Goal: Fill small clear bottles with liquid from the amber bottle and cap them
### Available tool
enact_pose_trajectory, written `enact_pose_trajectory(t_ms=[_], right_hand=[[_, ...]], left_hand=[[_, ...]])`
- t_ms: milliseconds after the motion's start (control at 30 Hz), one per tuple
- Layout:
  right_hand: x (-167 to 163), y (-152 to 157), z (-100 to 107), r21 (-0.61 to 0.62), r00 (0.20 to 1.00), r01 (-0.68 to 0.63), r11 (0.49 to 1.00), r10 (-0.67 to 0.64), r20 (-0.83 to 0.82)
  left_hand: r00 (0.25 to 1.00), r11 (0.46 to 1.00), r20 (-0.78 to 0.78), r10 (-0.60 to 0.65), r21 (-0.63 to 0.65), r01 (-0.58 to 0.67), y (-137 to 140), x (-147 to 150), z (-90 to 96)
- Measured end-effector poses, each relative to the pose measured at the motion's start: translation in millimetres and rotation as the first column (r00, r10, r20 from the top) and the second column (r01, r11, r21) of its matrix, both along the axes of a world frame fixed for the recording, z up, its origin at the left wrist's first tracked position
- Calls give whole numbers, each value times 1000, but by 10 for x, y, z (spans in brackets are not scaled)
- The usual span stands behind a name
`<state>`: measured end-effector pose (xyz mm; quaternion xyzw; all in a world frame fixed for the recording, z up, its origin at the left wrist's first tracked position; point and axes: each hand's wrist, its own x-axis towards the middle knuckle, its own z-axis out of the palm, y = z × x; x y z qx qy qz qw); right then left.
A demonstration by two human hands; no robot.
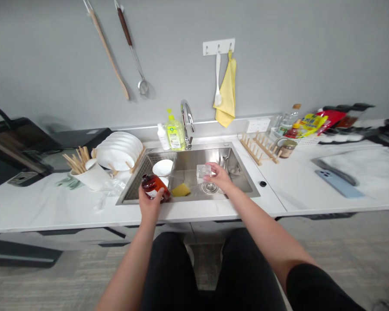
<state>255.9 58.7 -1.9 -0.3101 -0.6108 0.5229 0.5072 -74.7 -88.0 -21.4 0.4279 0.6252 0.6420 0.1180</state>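
My left hand (pixel 149 205) is closed round an amber bottle (pixel 155 186) with a white label. The bottle is tilted, its uncapped dark neck pointing up and left, over the sink's front left part. Over the right half of the sink (pixel 194 160), my right hand (pixel 219 176) grips a small clear container (pixel 203 171) between thumb and fingers. Below that container sits the round drain (pixel 209 187). A yellow sponge (pixel 180 190) lies in the basin between my hands. White bowls (pixel 163 167) rest in the draining basket (pixel 142 166) behind the bottle.
Behind the sink stand a faucet (pixel 187 123), a green soap bottle (pixel 175 133) and a white bottle (pixel 163 137). Plates (pixel 119 149) and a chopstick holder (pixel 92 177) are on the left. A small black cap (pixel 263 184), a wooden rack (pixel 259 147) and a phone (pixel 339 183) lie right.
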Motion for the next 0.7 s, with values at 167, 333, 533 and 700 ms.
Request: enact_pose_trajectory(t_ms=[167,333,533,700], right_hand=[[309,-601,-64,-34,996,85,996,-85,7],[598,-1118,-78,-56,999,30,998,-28,37],[721,-1361,-114,-38,993,-1,999,5,117],[733,-1315,-158,0,982,-18,1000,18,187]], left_hand=[[995,995,32,-94,-12,94,-26,-22,13],[985,984,9,-171,-56,172,-27,-39,65],[987,985,-4,-163,-53,162,-65,-8,119],[987,987,16,-162,-19,162,-70,6,150]])
